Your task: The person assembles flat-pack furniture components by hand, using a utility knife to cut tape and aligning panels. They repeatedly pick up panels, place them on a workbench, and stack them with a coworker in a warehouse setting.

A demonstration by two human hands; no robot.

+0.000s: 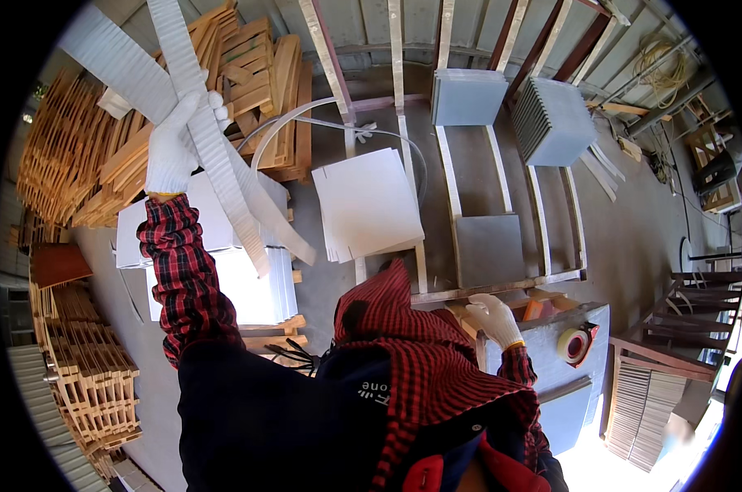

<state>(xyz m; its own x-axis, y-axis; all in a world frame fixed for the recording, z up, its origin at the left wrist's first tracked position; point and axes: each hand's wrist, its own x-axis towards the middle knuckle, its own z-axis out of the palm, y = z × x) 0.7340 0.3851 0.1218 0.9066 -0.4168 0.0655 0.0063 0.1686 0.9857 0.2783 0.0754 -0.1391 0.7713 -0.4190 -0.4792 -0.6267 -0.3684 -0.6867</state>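
My left hand (172,148), in a white knitted glove, is raised at the upper left, closed around several long pale ribbed strips (225,193). The strips cross at the hand; their lower ends hang over a stack of white sheets (264,283). My right hand (494,318), gloved too, hovers low by the near end of a metal frame, its fingers loosely bent and apart with nothing visible in them. Close to it, a tape roll in a red dispenser (574,348) lies on a grey wrapped block (551,328).
White square sheets (367,205) are piled in front of me. Grey panels (490,246) and two stacks of grey boards (469,97) rest on the metal rails (451,180). Wooden pallets (80,148) are heaped on the left. A thin strap (293,123) loops across the rails.
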